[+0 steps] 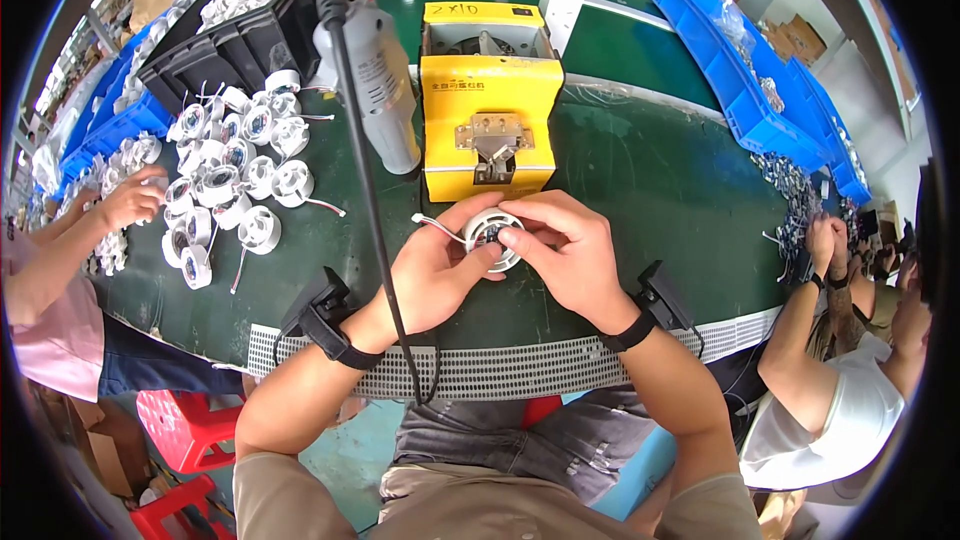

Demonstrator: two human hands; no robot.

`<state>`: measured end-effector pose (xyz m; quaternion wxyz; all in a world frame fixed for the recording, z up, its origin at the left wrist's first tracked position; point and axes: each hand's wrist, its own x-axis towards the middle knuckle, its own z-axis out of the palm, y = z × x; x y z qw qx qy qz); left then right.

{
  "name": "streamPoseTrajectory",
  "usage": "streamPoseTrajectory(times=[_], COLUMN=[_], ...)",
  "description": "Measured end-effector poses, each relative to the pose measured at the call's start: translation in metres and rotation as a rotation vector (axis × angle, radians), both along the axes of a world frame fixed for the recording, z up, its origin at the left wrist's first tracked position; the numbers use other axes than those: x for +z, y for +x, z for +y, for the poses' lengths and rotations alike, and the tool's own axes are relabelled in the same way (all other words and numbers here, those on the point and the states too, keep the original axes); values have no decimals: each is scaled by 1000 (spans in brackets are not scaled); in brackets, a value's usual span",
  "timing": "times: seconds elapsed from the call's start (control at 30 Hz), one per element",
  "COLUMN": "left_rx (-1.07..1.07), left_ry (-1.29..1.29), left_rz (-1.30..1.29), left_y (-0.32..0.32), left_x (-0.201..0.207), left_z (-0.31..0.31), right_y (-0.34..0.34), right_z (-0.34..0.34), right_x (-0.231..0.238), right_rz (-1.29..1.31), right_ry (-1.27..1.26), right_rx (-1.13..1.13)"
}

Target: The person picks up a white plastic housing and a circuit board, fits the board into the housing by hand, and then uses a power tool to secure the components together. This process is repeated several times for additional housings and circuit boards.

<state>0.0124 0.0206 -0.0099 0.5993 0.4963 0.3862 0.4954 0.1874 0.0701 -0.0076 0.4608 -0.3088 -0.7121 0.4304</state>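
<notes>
Over the near middle of the green bench, my left hand and my right hand hold a white round plastic housing between them. Its open face is turned up, showing a dark circuit board inside. Both thumbs press at the board, and the fingers wrap the rim. A short white lead with a small connector sticks out to the left. Just beyond my hands stands a yellow screw feeder with a metal pick-up bracket at its front. Left of it hangs a grey electric screwdriver, tip down.
Several similar white housings with leads lie piled at the left, before a black crate. The screwdriver's black cable crosses near my left forearm. Blue bins stand at the right. Co-workers' hands are at both sides.
</notes>
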Motion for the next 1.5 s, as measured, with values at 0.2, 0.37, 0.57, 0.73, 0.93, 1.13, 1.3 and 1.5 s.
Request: streamPoseTrajectory(times=[0.2, 0.37, 0.57, 0.73, 0.93, 1.13, 1.3, 1.5], left_rx=[104, 77, 56, 48, 64, 83, 84, 86], left_ry=[56, 16, -156, -155, -208, -228, -236, -240], left_rz=[167, 21, -14, 58, -11, 8, -1, 3], left_y=[-2, 0, -1, -6, -1, -4, -2, -2], left_x=[-9, -7, 1, -6, -13, -10, -9, -7], left_z=[1, 3, 2, 6, 8, 7, 8, 9], right_y=[0, -26, -99, -115, -76, -81, -81, -82], right_z=[4, 16, 29, 42, 45, 56, 57, 59], right_x=[9, 38, 55, 49, 88, 69, 70, 71], right_rz=[-221, -173, -263, 116, 506, 480, 489, 457], right_ry=[152, 424, 535, 540, 414, 331, 310, 311], right_rx=[28, -154, -118, -27, -170, -211, -221, -198])
